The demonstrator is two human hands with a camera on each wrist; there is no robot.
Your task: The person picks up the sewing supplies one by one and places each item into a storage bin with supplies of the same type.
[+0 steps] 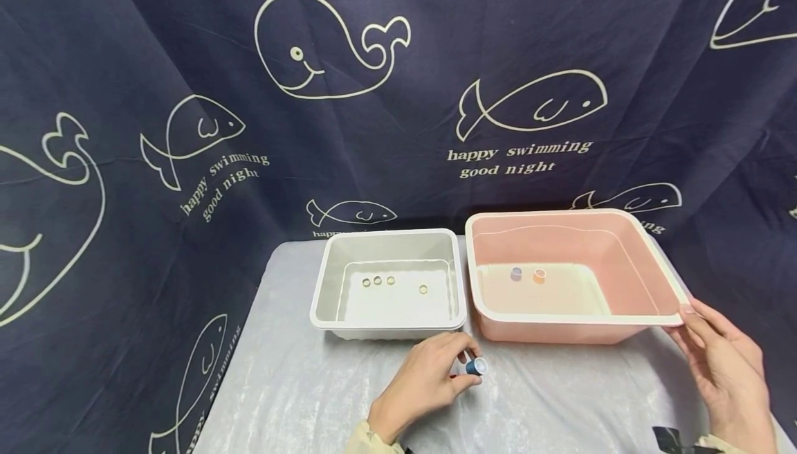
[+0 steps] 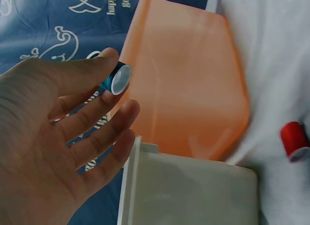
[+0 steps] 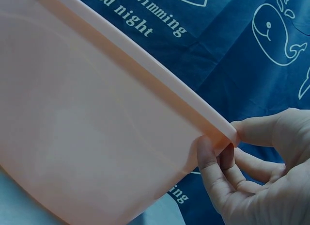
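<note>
My left hand (image 1: 429, 378) pinches a blue-green thread spool (image 1: 476, 367) between thumb and fingertip, in front of the two bins. The left wrist view shows the spool's white end, with the other fingers of that hand spread loosely. A red thread spool (image 2: 294, 141) lies on the cloth there; the left hand mostly hides that area in the head view. My right hand (image 1: 725, 364) grips the near right corner of the pink bin (image 1: 560, 319), thumb on the rim and fingers beneath it. Inside lie a bluish spool (image 1: 516, 274) and an orange one (image 1: 539, 275).
A white bin (image 1: 389, 326) stands left of the pink one, with several small yellowish ring-shaped things (image 1: 378, 280) on its floor. Both rest on a table with a pale cloth (image 1: 280, 385). A dark blue curtain (image 1: 386, 149) with fish drawings hangs behind and at the sides.
</note>
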